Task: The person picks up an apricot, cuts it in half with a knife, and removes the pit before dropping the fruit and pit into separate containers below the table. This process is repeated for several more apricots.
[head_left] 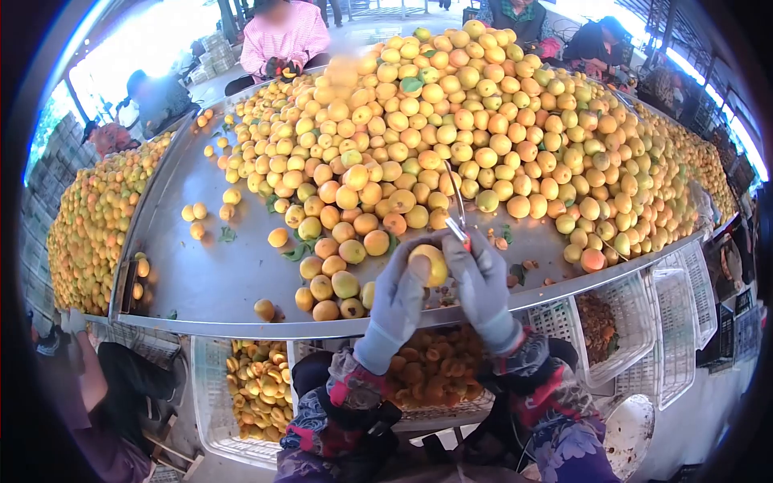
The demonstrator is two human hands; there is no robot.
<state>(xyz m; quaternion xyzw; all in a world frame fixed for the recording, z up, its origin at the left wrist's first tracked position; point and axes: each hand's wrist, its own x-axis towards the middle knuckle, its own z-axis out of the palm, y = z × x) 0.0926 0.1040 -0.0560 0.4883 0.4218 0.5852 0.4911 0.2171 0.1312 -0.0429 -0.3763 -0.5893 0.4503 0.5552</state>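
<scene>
My left hand (pixel 398 291), in a pale grey glove, is closed around a yellow apricot (pixel 431 264) above the table's near edge. Beside it, my right hand (pixel 485 291), gloved the same way, grips a small knife (pixel 460 211) with a thin metal blade pointing up and away and a bit of red near the fingers. Both hands meet close to the fruit. Just beyond them rises a large heap of apricots (pixel 403 141), and several loose ones lie left of my left hand. Beneath my wrists, a crate holds opened apricot halves (pixel 435 366).
A metal table (pixel 193 266) with a raised rim carries the heap. White crates stand below its edge: one (pixel 211 402) with apricot halves to the left, another (pixel 640 354) with brown pits to the right. Several people sit around, including a person in a pink checked top (pixel 282 36).
</scene>
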